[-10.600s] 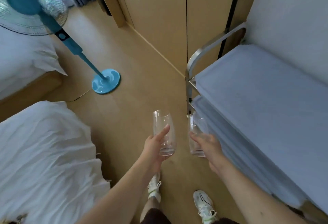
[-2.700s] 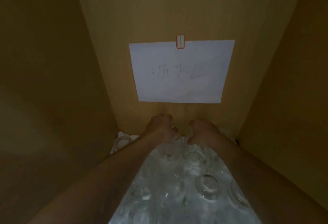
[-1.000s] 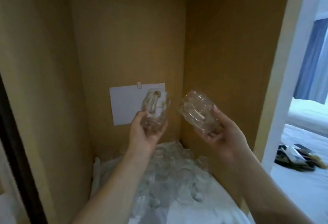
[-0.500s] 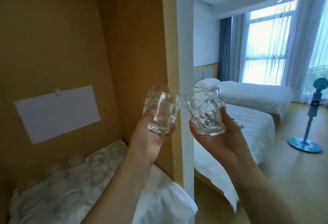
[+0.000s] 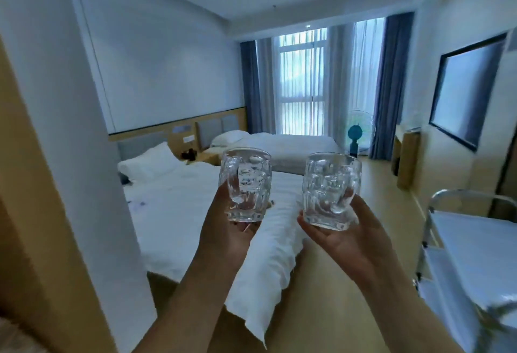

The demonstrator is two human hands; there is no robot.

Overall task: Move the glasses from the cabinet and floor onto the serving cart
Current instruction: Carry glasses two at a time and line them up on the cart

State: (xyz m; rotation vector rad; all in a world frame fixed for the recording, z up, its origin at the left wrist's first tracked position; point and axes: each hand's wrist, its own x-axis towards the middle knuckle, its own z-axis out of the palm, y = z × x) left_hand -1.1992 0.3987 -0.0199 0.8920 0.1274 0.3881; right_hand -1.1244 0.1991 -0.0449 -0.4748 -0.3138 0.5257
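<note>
I hold two short, dimpled clear glasses upright at chest height. My left hand (image 5: 228,236) grips the left glass (image 5: 245,184) from below and behind. My right hand (image 5: 347,243) cups the base of the right glass (image 5: 331,191). The two glasses stand about a hand's width apart. The serving cart (image 5: 475,243), with a metal frame and grey-covered shelves, stands at the right edge, to the right of my right hand. The cabinet's wooden side (image 5: 25,212) shows at the far left; its inside is out of view.
A bed with a white duvet (image 5: 195,212) lies straight ahead behind the glasses, a second bed (image 5: 293,145) beyond it. A teal standing fan (image 5: 356,134) is by the curtained window. Wooden floor (image 5: 321,310) runs between the bed and the cart.
My view has swung right, away from the cabinet interior toward the room. Both hands carry the glasses along, now further apart, and the cart has come into view on the right.
</note>
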